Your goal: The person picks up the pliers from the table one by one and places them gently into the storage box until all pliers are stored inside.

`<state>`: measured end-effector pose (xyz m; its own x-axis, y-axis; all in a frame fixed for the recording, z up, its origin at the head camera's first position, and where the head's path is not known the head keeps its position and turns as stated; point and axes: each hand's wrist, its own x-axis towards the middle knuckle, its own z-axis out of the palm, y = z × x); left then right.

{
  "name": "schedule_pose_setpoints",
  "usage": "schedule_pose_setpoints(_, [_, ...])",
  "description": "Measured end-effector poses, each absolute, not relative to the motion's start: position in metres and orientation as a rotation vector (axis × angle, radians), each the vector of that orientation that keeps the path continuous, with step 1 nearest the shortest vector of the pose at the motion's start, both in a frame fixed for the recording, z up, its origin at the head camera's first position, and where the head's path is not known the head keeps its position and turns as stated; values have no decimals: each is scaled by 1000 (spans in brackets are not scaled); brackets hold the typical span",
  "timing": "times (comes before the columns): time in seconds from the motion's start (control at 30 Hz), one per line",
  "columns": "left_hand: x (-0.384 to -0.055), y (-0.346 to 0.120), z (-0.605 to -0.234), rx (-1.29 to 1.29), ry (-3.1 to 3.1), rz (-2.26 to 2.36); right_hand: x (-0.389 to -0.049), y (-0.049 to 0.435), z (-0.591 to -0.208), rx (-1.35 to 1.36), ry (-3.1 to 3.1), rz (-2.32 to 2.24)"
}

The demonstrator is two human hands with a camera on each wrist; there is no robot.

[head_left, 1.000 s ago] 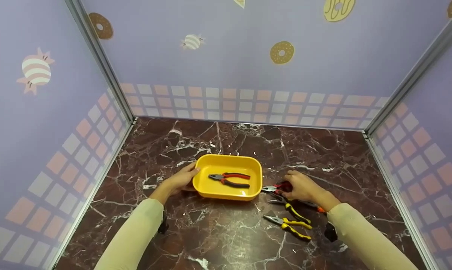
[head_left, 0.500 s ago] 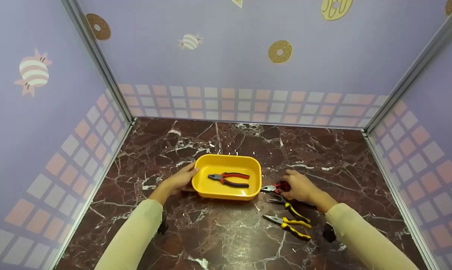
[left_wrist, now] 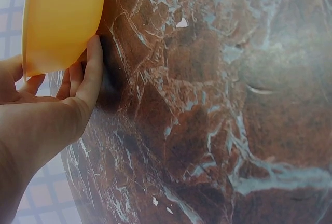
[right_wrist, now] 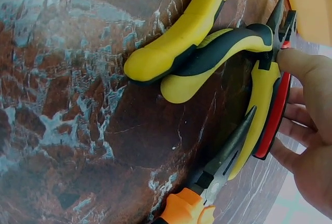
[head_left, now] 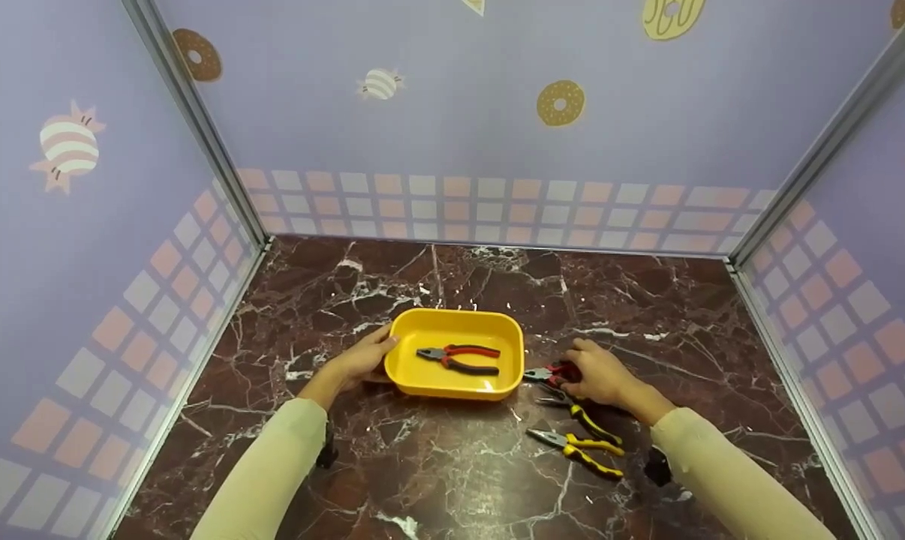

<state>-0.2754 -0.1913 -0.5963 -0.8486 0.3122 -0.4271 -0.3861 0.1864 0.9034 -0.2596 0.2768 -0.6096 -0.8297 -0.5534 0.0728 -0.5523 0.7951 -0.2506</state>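
A yellow plastic bin (head_left: 456,392) stands on the marble-patterned surface, with red-and-black pliers (head_left: 473,350) lying inside. My left hand (head_left: 355,360) grips the bin's left side; in the left wrist view the thumb is at the rim and the fingers reach round the outer wall. Just right of the bin, my right hand (head_left: 602,373) holds another pair of red-and-black pliers (right_wrist: 274,115) by the handles, their metal nose pointing at the bin. Black-and-yellow pliers (right_wrist: 262,92) lie directly against the held pair. The palm partly hides the held handles.
Nearer the body lie long-nose pliers with yellow-and-black handles (head_left: 587,451). Orange-handled long-nose pliers (right_wrist: 220,162) lie beneath the right forearm, mostly hidden in the head view. Patterned lilac walls (head_left: 452,135) enclose the back and both sides.
Almost nothing differs. The head view has shifted very slightly; both hands keep their hold, and the bin and pliers stay in place.
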Motion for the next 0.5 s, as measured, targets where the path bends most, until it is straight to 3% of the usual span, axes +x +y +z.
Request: schedule_pose_setpoints(0.5, [-275, -191, -594, -80, 1944, 1699, -258, 275, -611, -956, 2994, -336])
